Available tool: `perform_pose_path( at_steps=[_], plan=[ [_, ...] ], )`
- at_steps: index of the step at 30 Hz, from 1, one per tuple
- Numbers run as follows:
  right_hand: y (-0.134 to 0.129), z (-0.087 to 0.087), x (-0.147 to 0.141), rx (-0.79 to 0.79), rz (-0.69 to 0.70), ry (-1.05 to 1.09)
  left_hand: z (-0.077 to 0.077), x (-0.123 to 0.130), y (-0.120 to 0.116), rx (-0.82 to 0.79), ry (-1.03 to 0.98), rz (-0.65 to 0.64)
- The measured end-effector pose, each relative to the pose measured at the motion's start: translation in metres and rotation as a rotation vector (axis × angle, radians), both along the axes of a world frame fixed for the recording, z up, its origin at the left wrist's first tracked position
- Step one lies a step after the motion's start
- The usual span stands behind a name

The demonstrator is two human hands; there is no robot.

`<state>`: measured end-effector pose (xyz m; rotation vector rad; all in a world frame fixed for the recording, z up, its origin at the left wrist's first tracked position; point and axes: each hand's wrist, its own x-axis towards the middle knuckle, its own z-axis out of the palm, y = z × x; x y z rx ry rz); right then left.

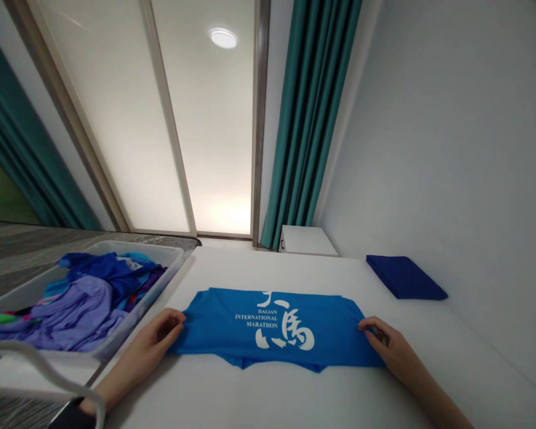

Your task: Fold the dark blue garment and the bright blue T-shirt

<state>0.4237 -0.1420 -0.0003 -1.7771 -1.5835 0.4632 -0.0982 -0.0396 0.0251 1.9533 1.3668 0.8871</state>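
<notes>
A blue T-shirt (pixel 205 325) with white lettering lies folded into a wide band on the white table (pixel 259 396). My left hand (pixel 161 333) pinches its left edge between thumb and fingers. At the opposite edge, my right hand (pixel 384 339) grips the cloth the same way. The shirt's lower edge is uneven, with a bit of fabric hanging out below the middle. White print reading "Dalian International Marathon" and a large character face up.
A pale plastic bin (pixel 176 262) of crumpled clothes (pixel 89 304) stands at the left. One folded dark blue cloth (pixel 406 278) lies near the wall (pixel 473 149) at the right. A white cabinet (pixel 308 240) and a teal curtain (pixel 315 119) are behind the table. A grey curved tube (pixel 49 372) crosses the lower left.
</notes>
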Motion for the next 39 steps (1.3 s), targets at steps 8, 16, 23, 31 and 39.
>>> perform_pose_path(
  at_steps=[8,16,23,31,39],
  plan=[
    [0.001,-0.003,0.007,0.069,0.112,0.037,0.001,0.002,0.004,0.163,0.095,-0.085],
    [0.0,-0.002,-0.002,0.026,0.164,-0.057,-0.001,0.007,0.001,0.122,0.231,-0.188],
    [-0.005,-0.003,-0.013,-0.05,0.113,-0.204,-0.015,0.008,-0.001,0.247,0.454,-0.138],
    [0.013,-0.005,-0.01,-0.08,0.107,-0.31,-0.02,0.015,0.025,0.286,0.509,-0.123],
    [0.06,0.001,-0.003,-0.062,0.093,-0.378,-0.021,0.034,0.067,0.29,0.507,-0.072]
  ],
)
